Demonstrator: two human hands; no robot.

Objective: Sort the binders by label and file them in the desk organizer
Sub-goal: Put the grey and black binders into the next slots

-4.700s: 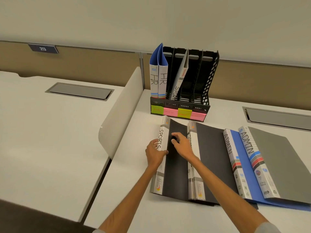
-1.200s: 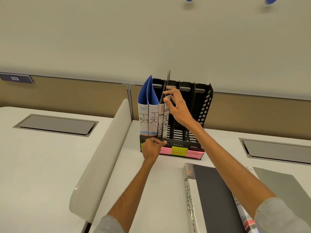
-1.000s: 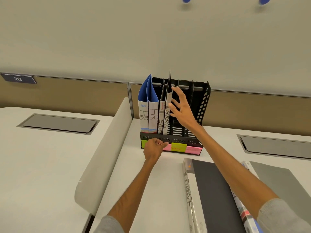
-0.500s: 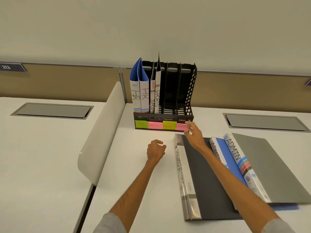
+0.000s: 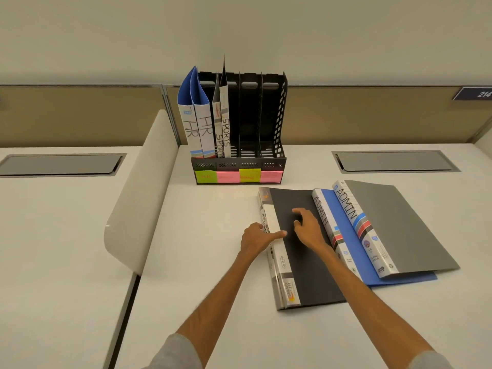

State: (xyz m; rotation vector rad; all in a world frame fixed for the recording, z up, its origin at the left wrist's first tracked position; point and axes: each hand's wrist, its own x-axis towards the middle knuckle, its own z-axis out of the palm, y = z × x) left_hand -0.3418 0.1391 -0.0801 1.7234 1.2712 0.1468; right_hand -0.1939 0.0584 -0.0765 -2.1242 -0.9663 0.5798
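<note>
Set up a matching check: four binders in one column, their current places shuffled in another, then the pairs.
1. HR binders
2. SPORTS binders
3. black binder
4. grey ADMIN binder

A. lying on the blue binder
B. leftmost slot of the organizer
C. flat on the desk, left hand and right hand on it
D. second slot from the left

Pairs: 1-B, 2-D, 3-C, 4-A

Before you, black perforated organizer [image 5: 277,113], lime, pink and yellow sticky notes [image 5: 237,176], white-and-blue HR binders [image 5: 198,123], charcoal binder [image 5: 306,270], blue ADMIN binder [image 5: 346,235], grey ADMIN binder [image 5: 399,230], spines striped red, grey, blue, white table [image 5: 202,262].
</note>
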